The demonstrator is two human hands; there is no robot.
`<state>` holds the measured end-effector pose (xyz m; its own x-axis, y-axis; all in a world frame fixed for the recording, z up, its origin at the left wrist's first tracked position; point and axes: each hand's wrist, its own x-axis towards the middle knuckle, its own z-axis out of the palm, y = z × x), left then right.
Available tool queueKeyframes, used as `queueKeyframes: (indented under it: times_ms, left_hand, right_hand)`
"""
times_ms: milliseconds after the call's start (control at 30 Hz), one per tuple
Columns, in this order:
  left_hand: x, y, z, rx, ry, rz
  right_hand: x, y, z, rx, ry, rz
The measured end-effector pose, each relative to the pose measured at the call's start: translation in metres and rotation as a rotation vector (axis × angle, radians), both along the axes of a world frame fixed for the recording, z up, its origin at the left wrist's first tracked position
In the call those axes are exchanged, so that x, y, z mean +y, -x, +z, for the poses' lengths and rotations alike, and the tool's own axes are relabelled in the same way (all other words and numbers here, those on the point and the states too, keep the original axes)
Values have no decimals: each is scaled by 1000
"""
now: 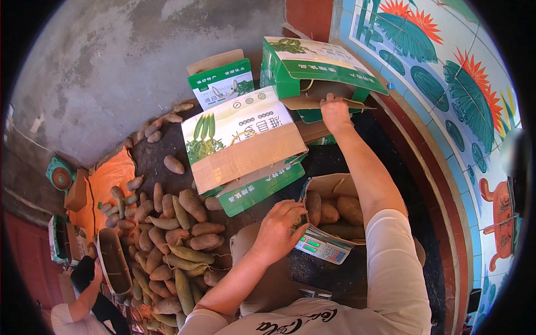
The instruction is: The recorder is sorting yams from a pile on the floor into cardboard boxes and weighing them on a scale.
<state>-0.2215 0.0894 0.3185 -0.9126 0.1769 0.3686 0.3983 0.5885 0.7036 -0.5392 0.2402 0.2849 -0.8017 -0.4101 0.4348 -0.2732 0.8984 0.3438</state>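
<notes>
Two hands are busy, well apart from each other. The right hand [335, 111] is stretched far forward, its grip closed on the brown inner flap of a green-and-white carton [312, 70] that lies on its side, mouth facing the person, long axis running left to right. Just left of that grip, a bigger flattened carton [240, 139] tilts up, white on top with green vegetable pictures and a broad brown cardboard band along its near edge; its long axis slants from lower left to upper right. Behind it stands a smaller green-and-white carton [220, 81] with a brown flap raised.

Nearer in, the left hand [279, 226] rests with fingers curled together over the rim of an open brown box [335, 184]; whether it pinches anything I cannot tell. Inside that box, right beside the grip, lie several brown tubers [349, 209]. Just below the grip sits a weighing scale [324, 248], its pale panel with green display windows pointing toward the person.

Left of the left hand, a big heap of long brown tubers [178, 245] sprawls over the floor, pointing every which way, beside an orange sack [109, 178]. Another person [84, 301] crouches at lower left. A tiled wall [446, 72] with painted green and red leaves runs along the right.
</notes>
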Motion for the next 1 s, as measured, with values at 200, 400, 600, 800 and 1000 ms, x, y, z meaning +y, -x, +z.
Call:
queueKeyframes:
  times_ms: [200,400,600,800,1000]
  left_hand:
    - [3,4,0,-5,18,-1]
    - [1,2,-3,5,23,-12]
    - [7,0,-9,77,-73,-19]
    - [9,-1,-19,117,-178,-35]
    - [14,4,-19,188,-230,25]
  right_hand:
    - [13,5,-18,-123,79,-150]
    - [27,-37,-12,-187,215,-87]
    - [77,-115,-1,-199,208,-54]
    - [138,-199,1,-361,114,-181]
    - [200,-227,41,-331,80,-241]
